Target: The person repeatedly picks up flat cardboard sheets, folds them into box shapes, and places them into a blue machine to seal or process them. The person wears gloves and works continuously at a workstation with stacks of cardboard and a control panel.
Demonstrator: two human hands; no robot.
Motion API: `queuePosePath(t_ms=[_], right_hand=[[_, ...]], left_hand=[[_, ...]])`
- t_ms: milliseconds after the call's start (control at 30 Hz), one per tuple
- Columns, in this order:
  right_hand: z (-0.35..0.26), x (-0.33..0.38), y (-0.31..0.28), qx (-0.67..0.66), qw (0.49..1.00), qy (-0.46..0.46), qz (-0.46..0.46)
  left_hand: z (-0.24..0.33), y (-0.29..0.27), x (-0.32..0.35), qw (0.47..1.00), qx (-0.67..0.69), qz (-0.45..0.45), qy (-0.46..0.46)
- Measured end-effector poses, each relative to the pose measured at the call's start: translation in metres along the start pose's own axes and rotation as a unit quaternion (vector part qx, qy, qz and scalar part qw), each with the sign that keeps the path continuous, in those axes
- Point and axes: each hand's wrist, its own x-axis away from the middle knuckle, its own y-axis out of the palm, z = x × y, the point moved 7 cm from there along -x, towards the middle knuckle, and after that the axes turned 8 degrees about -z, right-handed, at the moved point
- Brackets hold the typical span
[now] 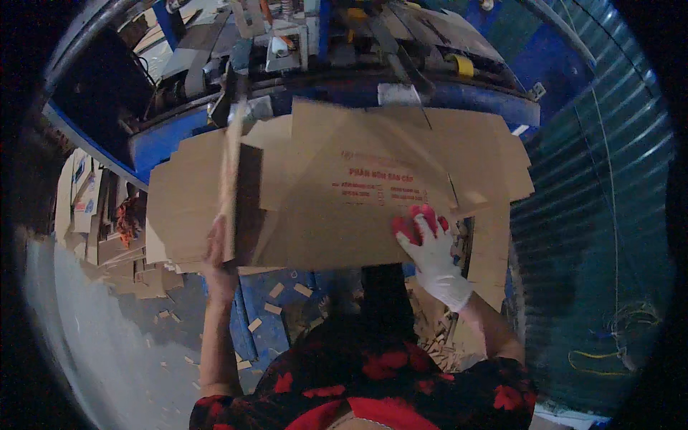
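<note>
A blue machine (494,109) stands ahead; my left hand (217,251) pinches upright cardboard (231,172), my right hand (431,252) spreads fingers on a red-printed brown sheet (337,233).

Green corrugated wall (595,201), right; yellow cord (592,371) low beside it; orange bundle (127,223) (perhaps string), left.

Your right glove (433,259) was white with red fingers (404,231), your shirt (380,364) black with red blotches. Cardboard sheet (330,240) mid-frame was brown with red print (381,175), machine frame (480,103) up top kinda blue, ribbed wall (609,158) far right dark teal, cord (598,372) lower right yellow.
</note>
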Motion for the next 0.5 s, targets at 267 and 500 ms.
queuePosePath(t_ms=[267, 500], right_hand=[[0.050, -0.123, 0.031, 0.100, 0.991, -0.084, 0.042], [0.049, -0.163, 0.047, 0.079, 0.989, -0.108, 0.056]], left_hand=[[-0.007, 0.037, -0.110, 0.994, -0.071, 0.006, 0.078], [-0.038, 0.045, -0.160, 0.979, -0.168, -0.025, 0.110]])
